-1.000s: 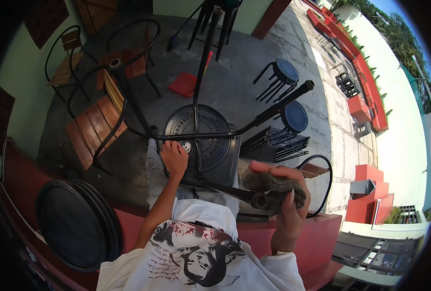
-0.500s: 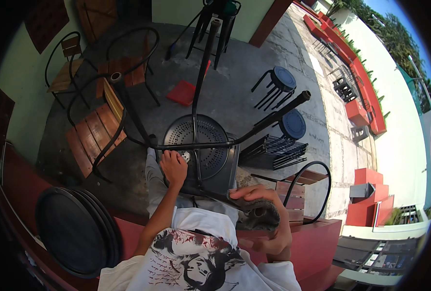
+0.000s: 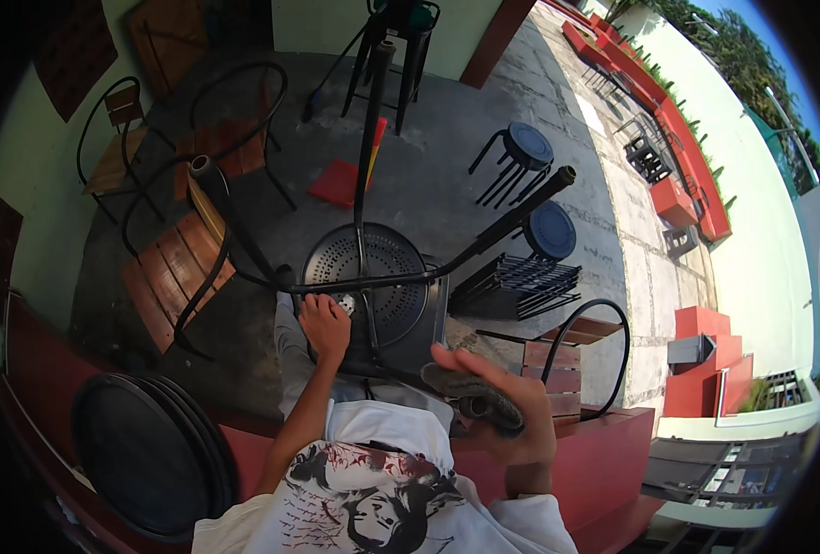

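Observation:
An upturned black metal stool (image 3: 401, 280) stands in front of me with its legs pointing up and outward. Its perforated round seat (image 3: 322, 261) faces up from below the frame. My left hand (image 3: 325, 325) has its fingers curled at the near crossbar, beside a small whitish patch (image 3: 346, 302) I cannot make out. At the end of the leg nearest me, my right hand (image 3: 520, 406) holds a dark grey cloth (image 3: 447, 380) folded around the tube, whose open end shows in the cloth. The palm partly covers the cloth.
Wooden-slat chairs (image 3: 179, 268) with black frames stand at left, another (image 3: 557, 369) at right. Round black trays (image 3: 142, 452) lean near my left elbow. Dark stools (image 3: 528, 143), a stack of black folded frames (image 3: 520, 286) and a red dustpan (image 3: 334, 183) are beyond.
My right hand has shifted slightly left and up with the cloth, its fingers straighter around the leg end. My left hand stays at the crossbar. The whole view has shifted slightly.

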A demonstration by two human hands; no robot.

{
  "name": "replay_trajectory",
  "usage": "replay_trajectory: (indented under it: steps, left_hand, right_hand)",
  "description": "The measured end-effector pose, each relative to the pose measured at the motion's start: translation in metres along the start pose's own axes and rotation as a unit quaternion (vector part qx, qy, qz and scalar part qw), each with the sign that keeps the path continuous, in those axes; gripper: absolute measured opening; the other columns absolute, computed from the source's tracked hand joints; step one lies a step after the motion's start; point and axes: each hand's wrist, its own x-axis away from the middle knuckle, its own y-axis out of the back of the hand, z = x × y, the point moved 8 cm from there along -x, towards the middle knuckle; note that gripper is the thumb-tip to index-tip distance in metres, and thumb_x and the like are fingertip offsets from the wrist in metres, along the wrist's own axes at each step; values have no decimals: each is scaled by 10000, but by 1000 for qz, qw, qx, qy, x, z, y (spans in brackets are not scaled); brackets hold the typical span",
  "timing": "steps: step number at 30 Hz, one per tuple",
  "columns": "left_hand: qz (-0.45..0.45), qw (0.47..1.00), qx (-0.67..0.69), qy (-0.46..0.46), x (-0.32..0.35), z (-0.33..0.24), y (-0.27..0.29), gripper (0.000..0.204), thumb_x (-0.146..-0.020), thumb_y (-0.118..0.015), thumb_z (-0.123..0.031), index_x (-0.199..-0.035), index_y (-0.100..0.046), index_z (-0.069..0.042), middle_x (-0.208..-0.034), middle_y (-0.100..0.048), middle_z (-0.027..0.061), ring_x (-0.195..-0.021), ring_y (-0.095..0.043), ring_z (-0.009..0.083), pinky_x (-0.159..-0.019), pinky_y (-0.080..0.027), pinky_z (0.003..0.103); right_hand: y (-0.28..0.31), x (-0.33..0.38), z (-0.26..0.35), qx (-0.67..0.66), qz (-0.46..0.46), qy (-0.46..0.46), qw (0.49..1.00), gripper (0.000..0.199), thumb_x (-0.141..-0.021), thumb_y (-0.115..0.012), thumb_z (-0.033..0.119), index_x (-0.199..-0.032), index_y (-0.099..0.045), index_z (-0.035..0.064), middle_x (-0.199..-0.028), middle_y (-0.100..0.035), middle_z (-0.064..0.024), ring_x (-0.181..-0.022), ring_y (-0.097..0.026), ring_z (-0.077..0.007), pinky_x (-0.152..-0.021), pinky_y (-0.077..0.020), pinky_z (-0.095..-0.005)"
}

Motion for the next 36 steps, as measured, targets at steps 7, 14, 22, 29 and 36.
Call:
replay_trajectory:
  steps: [7,14,22,29,36]
  left_hand:
    - [-2,1000,10,-4,0,-5,1,50,-832,-572,-101,-846,-532,-76,-916,-499,103,-900,-539,324,-750,-407,456]
    - [8,1000,10,2,0,-3,0,53,-835,-573,-103,-853,-529,-79,-915,-498,103,-904,-538,329,-755,-411,456]
    - [14,1000,8,3,0,-2,-1,58,-841,-573,-108,-861,-530,-74,-921,-497,116,-913,-539,337,-769,-416,463]
    - [7,1000,9,0,-1,-3,0,68,-838,-577,-118,-863,-534,-73,-931,-500,121,-926,-542,342,-759,-411,463]
    - [13,1000,10,-2,0,-3,-2,71,-839,-578,-127,-864,-538,-74,-939,-507,125,-927,-540,345,-759,-410,469]
  right_hand:
    - [2,-4,4,-116,42,16,992,811,-661,-645,-35,-1455,-482,2,-1401,-595,-182,-1249,-622,-286,-1026,-452,-327]
    - [0,-1,1,43,28,55,997,806,-720,-687,-33,-1485,-439,4,-1430,-571,-173,-1243,-627,-279,-978,-480,-299]
    - [5,-5,6,-10,111,67,991,1007,-557,-580,-14,-1533,-333,-26,-1450,-538,-215,-1117,-679,-326,-946,-495,-316]
    - [-10,-3,6,-78,119,74,987,928,-659,-760,71,-1500,-375,-7,-1415,-555,-218,-1203,-616,-359,-1043,-449,-385]
    - [-26,-9,-7,-71,-81,107,988,446,-720,-864,-7,-1049,-564,21,-945,-674,-127,-946,-678,-210,-874,-541,-361]
